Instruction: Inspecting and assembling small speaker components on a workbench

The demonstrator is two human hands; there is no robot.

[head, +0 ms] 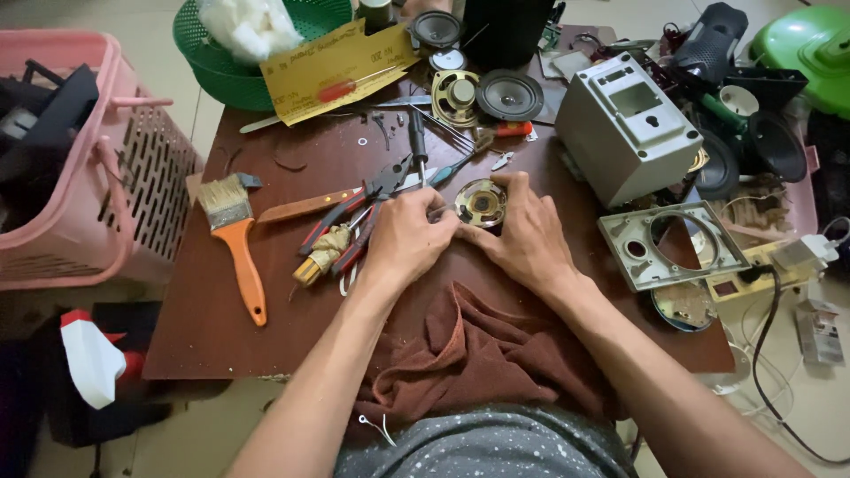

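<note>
A small round speaker driver [481,204] with a brass-coloured frame lies on the dark brown table [204,310]. My right hand [522,235] curls around its right side, fingers over the top rim. Resting on the speaker's left edge, my left hand [409,237] pinches at it with thumb and fingertips; whether a small tool is in those fingers is hidden. Pliers with red and black handles [359,212] lie just left of my left hand.
An orange-handled paintbrush [235,239] lies at the left. Loose speakers [509,94], screwdrivers and a grey plastic housing [624,128] crowd the back and right, with a grey front panel [673,243]. A brown cloth [478,354] covers the near edge. A pink basket [88,159] stands left.
</note>
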